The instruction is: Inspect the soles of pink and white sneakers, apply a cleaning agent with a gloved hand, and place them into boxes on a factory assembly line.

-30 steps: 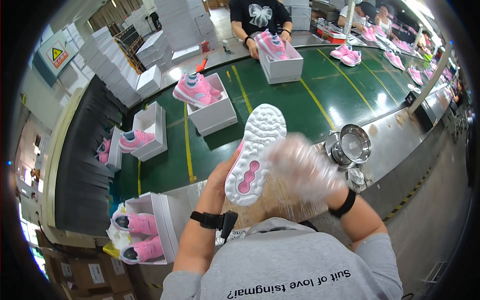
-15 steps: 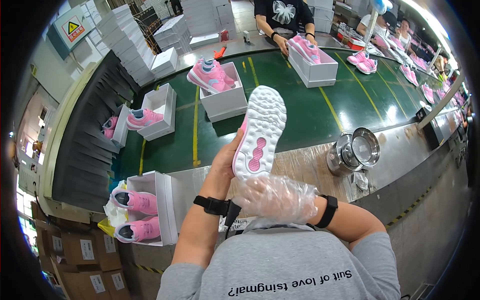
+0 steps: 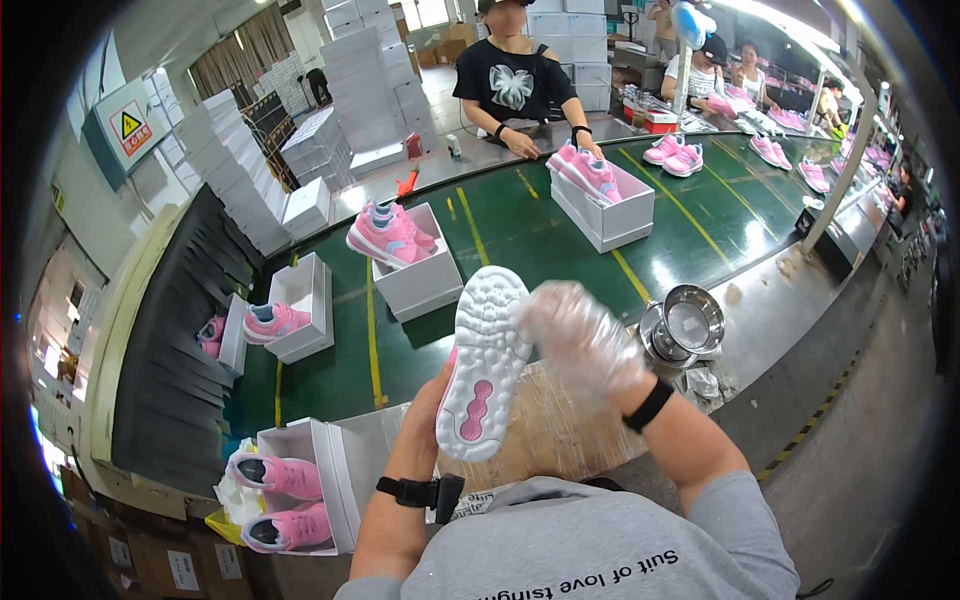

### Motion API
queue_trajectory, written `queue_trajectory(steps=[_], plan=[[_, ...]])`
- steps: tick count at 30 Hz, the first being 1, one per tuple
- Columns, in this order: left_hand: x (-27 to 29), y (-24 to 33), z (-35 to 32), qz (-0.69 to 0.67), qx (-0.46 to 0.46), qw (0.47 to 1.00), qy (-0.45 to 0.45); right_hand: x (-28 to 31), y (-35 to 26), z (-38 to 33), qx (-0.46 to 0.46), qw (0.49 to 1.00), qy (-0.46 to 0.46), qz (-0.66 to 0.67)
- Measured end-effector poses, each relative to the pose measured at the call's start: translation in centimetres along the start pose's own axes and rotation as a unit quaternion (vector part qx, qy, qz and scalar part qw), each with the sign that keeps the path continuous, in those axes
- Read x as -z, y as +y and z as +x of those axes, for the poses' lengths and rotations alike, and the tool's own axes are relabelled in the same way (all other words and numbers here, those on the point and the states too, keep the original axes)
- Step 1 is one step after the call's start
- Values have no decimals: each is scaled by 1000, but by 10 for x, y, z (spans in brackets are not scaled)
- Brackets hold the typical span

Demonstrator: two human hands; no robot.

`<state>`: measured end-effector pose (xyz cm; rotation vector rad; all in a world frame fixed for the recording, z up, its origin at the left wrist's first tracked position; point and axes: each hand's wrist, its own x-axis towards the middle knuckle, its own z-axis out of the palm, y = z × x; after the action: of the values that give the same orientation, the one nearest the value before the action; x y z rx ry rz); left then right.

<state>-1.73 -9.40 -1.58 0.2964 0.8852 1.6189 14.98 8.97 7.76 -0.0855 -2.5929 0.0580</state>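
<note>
Since half a second ago, the right hand (image 3: 580,335), wrapped in a clear plastic glove, has risen from below the shoe to the upper right edge of its sole. That pink child's sneaker with a white knobbed sole and pink inset (image 3: 484,362) stands nearly upright, sole toward the camera, above the brown cardboard-covered desk (image 3: 545,440) in front of the person. Its heel end sits in the left hand (image 3: 428,410), whose fingers are closed around the shoe from behind. The gloved right hand's fingers are blurred against the sole's toe end; whether they grip or only touch it I cannot tell. A black watch (image 3: 420,492) sits on the left wrist, and a black band (image 3: 650,405) on the right.

Just right of the hands stand shiny steel bowls (image 3: 685,325). At lower left an open white shoebox (image 3: 335,480) stands beside a pair of pink sneakers (image 3: 280,500). Beyond, the green conveyor belt (image 3: 520,235) carries more open boxes with pink shoes, where another person in a black shirt (image 3: 515,85) handles one.
</note>
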Motion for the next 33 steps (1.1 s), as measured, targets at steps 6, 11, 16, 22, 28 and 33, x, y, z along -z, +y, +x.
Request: queue_trajectory(steps=[6, 11, 16, 22, 28, 33], plan=[[5, 0, -14, 47, -24, 998, 42, 9, -2, 34, -33, 965, 213, 150], [7, 5, -27, 170, -49, 984, 32, -20, 16, 45, -148, 973, 93, 151], [44, 54, -44, 173, -101, 975, 97, -97, 51, -27, -249, 949, 30, 191], [129, 197, -53, 395, -202, 847, 293, -124, 20, -46, -371, 889, -48, 265], [194, 339, -17, 802, -214, 343, 439, -134, -6, -31, -468, 831, -37, 298], [277, 407, 31, 889, -163, 142, 405, -141, -15, -14, -532, 805, -69, 253]])
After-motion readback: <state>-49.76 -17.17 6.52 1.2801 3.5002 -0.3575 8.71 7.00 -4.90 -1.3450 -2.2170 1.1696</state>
